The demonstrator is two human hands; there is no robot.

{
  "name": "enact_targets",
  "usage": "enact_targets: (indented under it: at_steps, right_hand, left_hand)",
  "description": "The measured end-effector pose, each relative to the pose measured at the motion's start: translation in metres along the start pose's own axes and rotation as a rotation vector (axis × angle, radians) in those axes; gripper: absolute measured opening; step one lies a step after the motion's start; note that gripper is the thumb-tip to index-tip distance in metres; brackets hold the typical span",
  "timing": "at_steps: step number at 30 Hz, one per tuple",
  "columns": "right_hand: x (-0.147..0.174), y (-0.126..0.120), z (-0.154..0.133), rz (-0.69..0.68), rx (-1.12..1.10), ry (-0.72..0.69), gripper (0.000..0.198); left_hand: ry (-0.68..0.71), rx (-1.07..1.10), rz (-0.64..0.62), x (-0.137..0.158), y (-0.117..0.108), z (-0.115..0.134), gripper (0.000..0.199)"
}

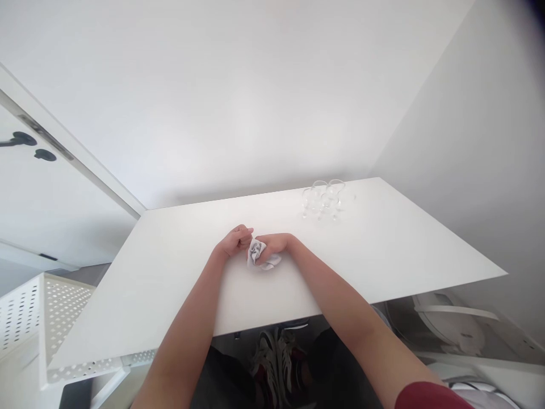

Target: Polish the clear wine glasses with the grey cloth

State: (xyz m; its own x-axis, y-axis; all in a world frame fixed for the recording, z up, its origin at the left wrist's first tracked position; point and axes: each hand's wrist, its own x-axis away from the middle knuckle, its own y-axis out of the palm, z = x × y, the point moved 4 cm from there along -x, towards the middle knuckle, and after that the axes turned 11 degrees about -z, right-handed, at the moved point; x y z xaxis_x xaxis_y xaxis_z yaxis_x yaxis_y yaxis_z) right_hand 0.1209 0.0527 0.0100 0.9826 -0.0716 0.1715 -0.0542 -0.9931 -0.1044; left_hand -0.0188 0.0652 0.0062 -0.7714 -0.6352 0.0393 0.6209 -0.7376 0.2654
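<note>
My right hand (273, 243) is wrapped round a crumpled white cloth (269, 262) over the front middle of the white table (170, 289). The cloth bunches up at its left side and hangs loose below the fingers. Right beside it, my left hand (237, 241) is closed like a fist, thumb toward the cloth. Whatever the left fingers may hold is hidden. Farther back on the right stand several clear glasses (327, 199), grouped close together and apart from both hands.
A white wall (255, 102) runs behind the table, with a grey-white wall (481, 142) on the right. At left are a door with a black handle (24, 138) and a white perforated rack (63, 301). A black phone-like object (76, 393) lies at the lower left.
</note>
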Motion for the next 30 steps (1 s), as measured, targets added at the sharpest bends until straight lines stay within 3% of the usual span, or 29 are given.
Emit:
enact_targets:
  at_steps: [5,7,11,14,17,20,26,30]
  right_hand:
    - [-0.004,-0.003,-0.010,0.359,0.111,-0.075,0.025]
    - [-0.005,-0.001,-0.015,0.425,0.164,-0.163,0.030]
    - [-0.010,0.009,-0.020,0.460,0.267,-0.245,0.033]
    - [-0.013,0.021,-0.020,0.650,0.489,-0.101,0.020]
    - [-0.019,0.045,-0.022,0.768,0.846,0.152,0.028]
    - [-0.014,0.073,-0.023,0.807,1.041,0.287,0.029]
    - [0.054,0.103,-0.017,0.839,1.132,0.420,0.041]
    - [0.098,0.109,-0.027,0.743,1.116,0.444,0.064]
  left_hand:
    - [0.087,0.022,0.297,-0.010,-0.007,0.006,0.069]
    - [0.109,0.071,0.387,-0.012,-0.010,0.007,0.067]
    - [0.151,0.129,0.432,-0.013,-0.013,0.011,0.065]
    - [0.170,0.129,0.444,-0.010,-0.014,0.012,0.065]
    - [0.158,0.098,0.413,-0.009,-0.012,0.012,0.065]
    - [0.148,0.042,0.344,-0.009,-0.010,0.015,0.066]
    - [0.101,-0.115,0.162,-0.012,0.001,0.015,0.068]
    - [0.098,-0.289,-0.004,-0.012,0.015,0.013,0.069]
